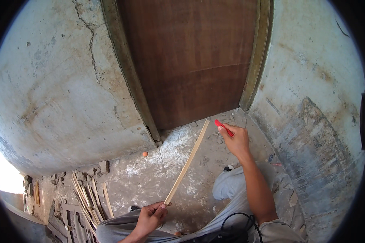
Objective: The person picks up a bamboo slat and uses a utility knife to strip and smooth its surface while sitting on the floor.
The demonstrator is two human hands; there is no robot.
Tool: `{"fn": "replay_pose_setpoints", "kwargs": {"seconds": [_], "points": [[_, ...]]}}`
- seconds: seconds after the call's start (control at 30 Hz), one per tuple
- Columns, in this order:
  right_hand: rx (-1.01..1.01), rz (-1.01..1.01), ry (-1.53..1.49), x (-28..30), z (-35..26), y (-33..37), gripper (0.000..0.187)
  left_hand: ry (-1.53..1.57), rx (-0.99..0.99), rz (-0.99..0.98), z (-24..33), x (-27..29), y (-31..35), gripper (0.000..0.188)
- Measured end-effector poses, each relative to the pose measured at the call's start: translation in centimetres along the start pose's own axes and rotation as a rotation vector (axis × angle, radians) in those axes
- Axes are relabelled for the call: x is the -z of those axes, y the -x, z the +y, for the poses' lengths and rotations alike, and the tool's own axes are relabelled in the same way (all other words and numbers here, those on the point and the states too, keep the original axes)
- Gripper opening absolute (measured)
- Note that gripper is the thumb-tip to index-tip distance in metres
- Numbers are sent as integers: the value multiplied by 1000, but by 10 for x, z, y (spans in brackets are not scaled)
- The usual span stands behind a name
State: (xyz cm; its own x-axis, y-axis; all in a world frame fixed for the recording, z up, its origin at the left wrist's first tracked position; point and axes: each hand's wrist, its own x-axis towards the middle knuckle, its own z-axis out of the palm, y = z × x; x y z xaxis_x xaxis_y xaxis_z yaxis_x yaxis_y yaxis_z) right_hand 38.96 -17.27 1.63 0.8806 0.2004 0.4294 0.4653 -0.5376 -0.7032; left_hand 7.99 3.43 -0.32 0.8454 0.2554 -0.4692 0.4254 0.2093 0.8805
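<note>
My left hand [151, 218] is closed around the lower end of a long, thin, pale wooden strip [186, 165]. The strip slants up and away to the right, its far end in the air before the door. At right, my right hand [237, 141] grips a slim red tool [219, 124] between thumb and fingers. A small gap separates the tool from the strip's far tip. Whether the tool has a blade or a point cannot be made out.
A brown wooden door [190, 60] stands ahead in a worn frame. Cracked, stained walls [61, 93] rise on both sides. Several loose wooden strips [89, 202] lie at lower left, near rubble [104, 167] and a slatted grey piece [74, 214]. A small orange ball [145, 154] rests on the dusty floor.
</note>
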Motion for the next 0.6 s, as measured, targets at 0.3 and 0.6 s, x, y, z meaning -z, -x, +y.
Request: {"fn": "replay_pose_setpoints", "kwargs": {"seconds": [0.3, 0.6], "points": [[161, -138, -83, -8, -12, 20, 31, -17, 16, -8, 5, 0, -1, 28], [340, -317, -132, -18, -31, 37, 24, 20, -60, 9, -1, 6, -9, 27]]}}
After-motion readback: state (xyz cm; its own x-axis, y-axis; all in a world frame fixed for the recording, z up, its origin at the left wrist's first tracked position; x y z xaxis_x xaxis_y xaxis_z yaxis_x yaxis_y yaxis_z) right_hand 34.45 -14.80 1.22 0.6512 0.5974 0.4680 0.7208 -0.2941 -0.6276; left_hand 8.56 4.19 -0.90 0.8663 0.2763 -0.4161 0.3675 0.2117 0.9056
